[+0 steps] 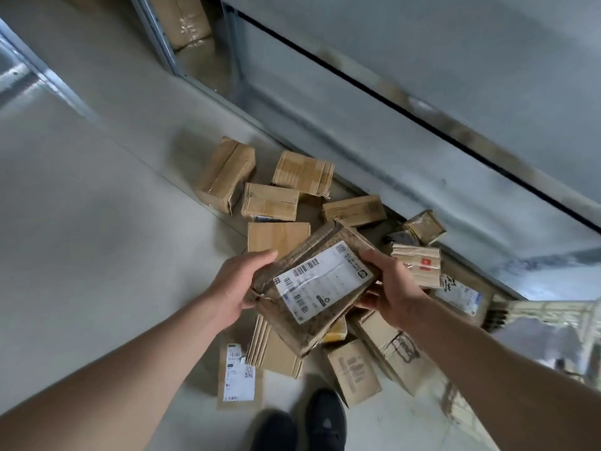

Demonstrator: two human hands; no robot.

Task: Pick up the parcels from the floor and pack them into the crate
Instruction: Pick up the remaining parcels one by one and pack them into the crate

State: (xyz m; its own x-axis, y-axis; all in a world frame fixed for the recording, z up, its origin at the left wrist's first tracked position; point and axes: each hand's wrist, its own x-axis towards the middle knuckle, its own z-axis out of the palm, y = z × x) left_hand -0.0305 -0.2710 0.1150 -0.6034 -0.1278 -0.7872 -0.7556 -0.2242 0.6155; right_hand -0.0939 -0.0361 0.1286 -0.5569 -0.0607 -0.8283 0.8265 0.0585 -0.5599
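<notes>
Spreading across the grey floor (81,206), a heap of cardboard parcels (270,201) is seen beside a metal wall (422,92). Above the heap, a labelled parcel (317,288) is held tilted: its left end is gripped by the curled fingers of the left hand (239,286), its right end by the right hand (392,288). Black shoes (325,421) are seen below.

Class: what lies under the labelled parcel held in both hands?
Under the labelled parcel, more cardboard parcels lie on the floor: a ribbed box and a yellow-marked one peek out. Whatever lies directly beneath is covered.
</notes>
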